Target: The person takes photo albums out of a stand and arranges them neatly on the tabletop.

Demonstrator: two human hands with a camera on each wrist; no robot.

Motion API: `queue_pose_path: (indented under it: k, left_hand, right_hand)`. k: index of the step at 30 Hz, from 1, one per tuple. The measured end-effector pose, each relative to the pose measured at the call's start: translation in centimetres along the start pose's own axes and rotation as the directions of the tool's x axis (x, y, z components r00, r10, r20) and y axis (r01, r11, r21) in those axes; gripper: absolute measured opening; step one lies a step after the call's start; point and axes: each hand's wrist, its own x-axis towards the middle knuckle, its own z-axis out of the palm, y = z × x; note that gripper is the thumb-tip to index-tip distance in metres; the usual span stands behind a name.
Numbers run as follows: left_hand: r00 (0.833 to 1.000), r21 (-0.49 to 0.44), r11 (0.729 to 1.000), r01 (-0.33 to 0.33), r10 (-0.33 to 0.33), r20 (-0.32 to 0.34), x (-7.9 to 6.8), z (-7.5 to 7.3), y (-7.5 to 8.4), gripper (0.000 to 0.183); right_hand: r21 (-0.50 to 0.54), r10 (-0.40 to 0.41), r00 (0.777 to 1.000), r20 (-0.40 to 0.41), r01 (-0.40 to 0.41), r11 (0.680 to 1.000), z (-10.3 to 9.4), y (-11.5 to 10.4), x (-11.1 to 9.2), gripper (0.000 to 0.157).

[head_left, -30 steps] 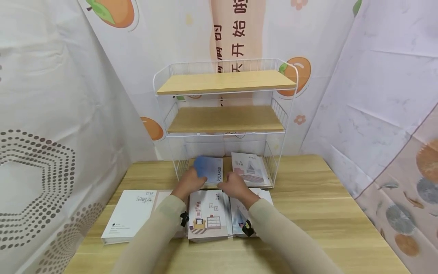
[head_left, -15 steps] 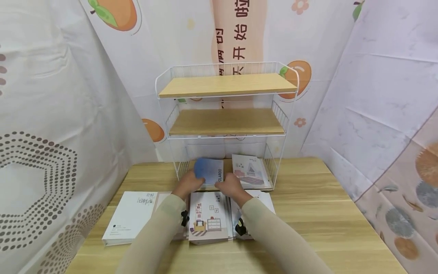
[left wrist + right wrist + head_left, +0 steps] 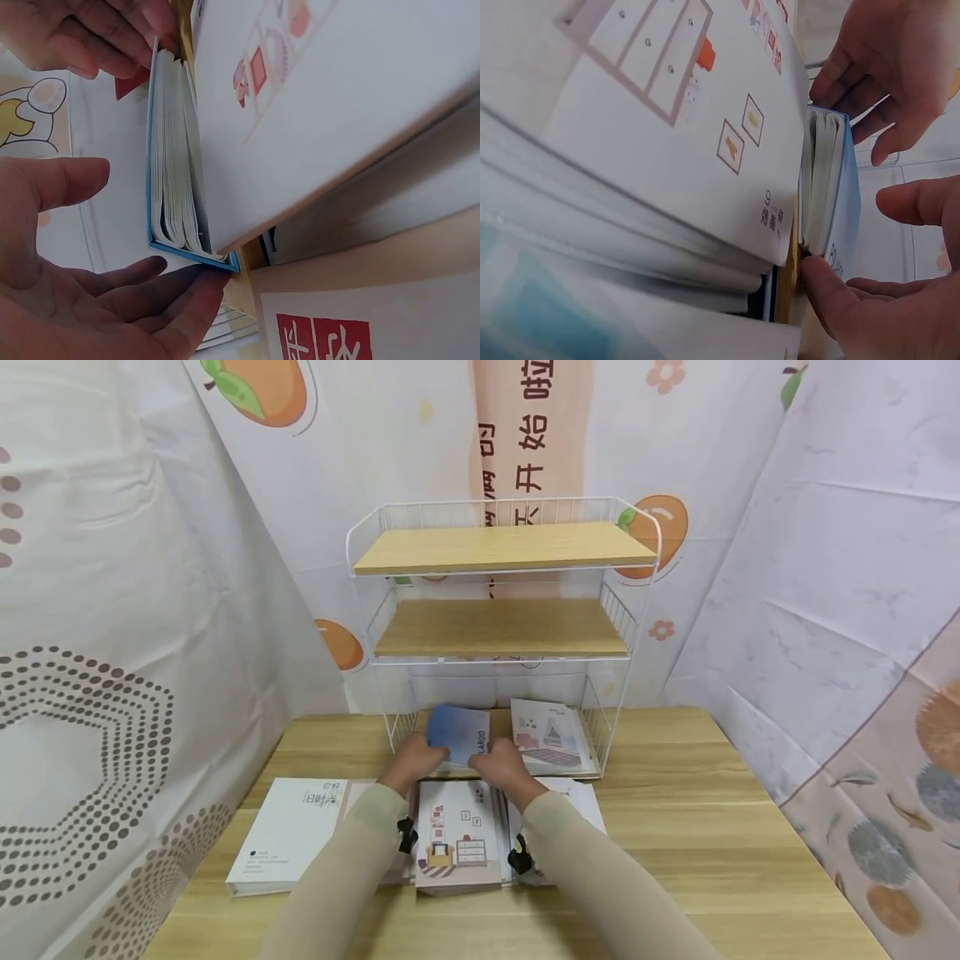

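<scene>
A blue-to-white photo album point(image 3: 467, 732) marked POLAROID lies on the bottom board of the white wire rack point(image 3: 609, 718). My left hand point(image 3: 412, 760) is at its left side. In the left wrist view the fingers of that hand point(image 3: 112, 292) touch the album's point(image 3: 171, 150) lower corner, and the thumb stands off the cover. On the other side, my right hand point(image 3: 506, 767) touches the album's near right corner. The right wrist view shows the right hand's point(image 3: 900, 300) fingertip on the album point(image 3: 847, 180), thumb lifted away.
Another illustrated album point(image 3: 551, 737) lies to the right on the same board. In front of the rack are an album with a furniture drawing point(image 3: 459, 835), a partly covered one point(image 3: 581, 800) and a white one point(image 3: 288, 831). Two wooden shelves point(image 3: 502, 627) overhang the hands.
My right hand has shifted slightly left, against the album's right edge. The left hand stays at the album's left side. The head view has moved a little.
</scene>
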Motion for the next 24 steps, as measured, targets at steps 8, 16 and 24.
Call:
queue_pose_path:
  k: [8,16,24]
  left_hand:
    - [0.999,0.017,0.999,-0.029,0.03,-0.027,0.2,0.0,-0.3,0.061]
    - [0.998,-0.032,0.999,-0.024,0.022,-0.057,-0.2,-0.3,0.3,0.063]
    - [0.983,-0.103,0.992,-0.069,0.05,-0.176,-0.3,-0.4,1.3,0.049]
  right_hand:
    - [0.017,0.013,1.0,0.015,-0.013,1.0,0.5,-0.4,-0.4,0.066]
    - [0.0,0.032,0.999,-0.001,-0.032,0.999,0.4,-0.6,-0.3,0.066]
    - [-0.02,0.024,1.0,-0.007,-0.024,1.0,-0.1,-0.5,-0.6,0.06]
